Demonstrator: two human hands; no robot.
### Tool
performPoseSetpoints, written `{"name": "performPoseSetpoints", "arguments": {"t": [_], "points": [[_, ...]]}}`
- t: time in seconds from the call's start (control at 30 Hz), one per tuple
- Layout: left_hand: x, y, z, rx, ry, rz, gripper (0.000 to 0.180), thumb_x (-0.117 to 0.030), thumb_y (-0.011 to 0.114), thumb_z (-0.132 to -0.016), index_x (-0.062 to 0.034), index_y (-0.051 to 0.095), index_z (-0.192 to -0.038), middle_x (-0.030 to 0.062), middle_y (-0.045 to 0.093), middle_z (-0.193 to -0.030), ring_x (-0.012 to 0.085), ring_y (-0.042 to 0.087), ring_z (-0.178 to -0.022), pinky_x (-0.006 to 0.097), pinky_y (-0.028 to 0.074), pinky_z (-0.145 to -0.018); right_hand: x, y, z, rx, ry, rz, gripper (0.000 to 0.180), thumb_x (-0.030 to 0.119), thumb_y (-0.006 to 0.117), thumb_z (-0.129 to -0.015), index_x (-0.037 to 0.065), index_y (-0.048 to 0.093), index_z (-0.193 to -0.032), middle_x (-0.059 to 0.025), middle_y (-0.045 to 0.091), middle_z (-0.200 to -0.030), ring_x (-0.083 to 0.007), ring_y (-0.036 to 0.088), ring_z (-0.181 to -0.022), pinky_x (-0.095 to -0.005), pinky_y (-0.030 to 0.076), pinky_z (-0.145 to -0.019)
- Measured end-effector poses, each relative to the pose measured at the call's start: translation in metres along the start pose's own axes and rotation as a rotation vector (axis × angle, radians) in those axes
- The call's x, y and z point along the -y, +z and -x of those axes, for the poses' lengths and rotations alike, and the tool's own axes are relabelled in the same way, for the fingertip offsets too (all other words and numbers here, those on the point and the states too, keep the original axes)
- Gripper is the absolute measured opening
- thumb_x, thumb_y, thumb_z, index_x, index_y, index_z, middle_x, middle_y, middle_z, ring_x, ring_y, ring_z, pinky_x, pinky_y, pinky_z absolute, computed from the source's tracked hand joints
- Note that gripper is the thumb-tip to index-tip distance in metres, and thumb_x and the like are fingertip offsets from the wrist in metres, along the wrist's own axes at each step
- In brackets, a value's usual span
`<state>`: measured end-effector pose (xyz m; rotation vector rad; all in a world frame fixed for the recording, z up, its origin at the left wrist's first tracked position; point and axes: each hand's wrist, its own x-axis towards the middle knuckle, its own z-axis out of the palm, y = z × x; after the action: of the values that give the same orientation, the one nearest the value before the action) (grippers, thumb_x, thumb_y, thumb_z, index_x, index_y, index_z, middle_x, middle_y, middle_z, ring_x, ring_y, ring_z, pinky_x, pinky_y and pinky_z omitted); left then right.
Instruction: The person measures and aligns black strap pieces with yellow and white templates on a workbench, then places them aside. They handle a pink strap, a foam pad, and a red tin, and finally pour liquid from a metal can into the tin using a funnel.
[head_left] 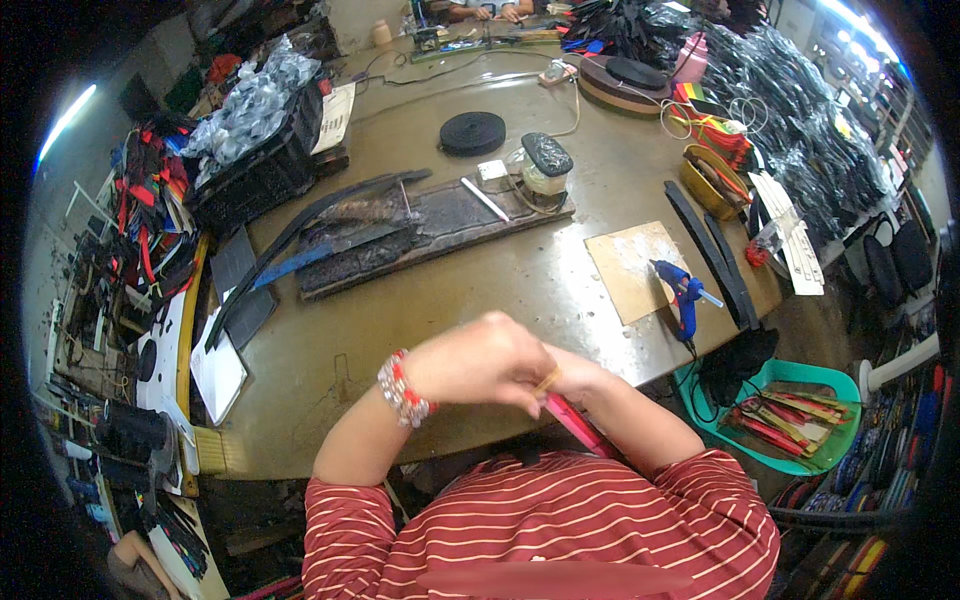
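Observation:
In front of my chest, my two hands meet over the table's near edge. My left hand (475,358), with a beaded bracelet (402,388) at its wrist, is closed and lies across my right hand (572,376). A thin tan band (548,379) shows where they meet; whether the left fingers grip it is not clear. Just below the left fingertips, a bright pink strip (575,425) slants down toward my striped shirt. Most of my right hand, including its fingers, is hidden behind the left, so its hold on the strip cannot be made out.
A blue glue gun (686,296) rests by a tan board (632,268). Farther off are a long dark plank (450,240), a lidded jar (545,165) and a black webbing roll (472,132). At right hangs a green tray (838,430) of strips; a black crate (262,175) stands left.

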<state>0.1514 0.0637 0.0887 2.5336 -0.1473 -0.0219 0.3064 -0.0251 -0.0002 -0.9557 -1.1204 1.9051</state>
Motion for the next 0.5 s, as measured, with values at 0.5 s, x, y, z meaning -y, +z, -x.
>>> {"name": "performPoseSetpoints", "arguments": {"t": [0.5], "points": [[-0.028, 0.050, 0.011, -0.423, -0.034, -0.064, 0.037, -0.034, 0.076, -0.072, -0.0097, 0.068, -0.099, 0.0044, 0.070, -0.094, 0.0185, 0.065, -0.094, 0.036, 0.042, -0.097, 0.008, 0.002, 0.011, -0.138, -0.240, 0.644, 0.032, 0.024, 0.061, -0.089, -0.002, 0.058, -0.107, -0.0141, 0.065, -0.097, -0.0278, 0.063, -0.087, -0.0377, 0.050, -0.079]]}}
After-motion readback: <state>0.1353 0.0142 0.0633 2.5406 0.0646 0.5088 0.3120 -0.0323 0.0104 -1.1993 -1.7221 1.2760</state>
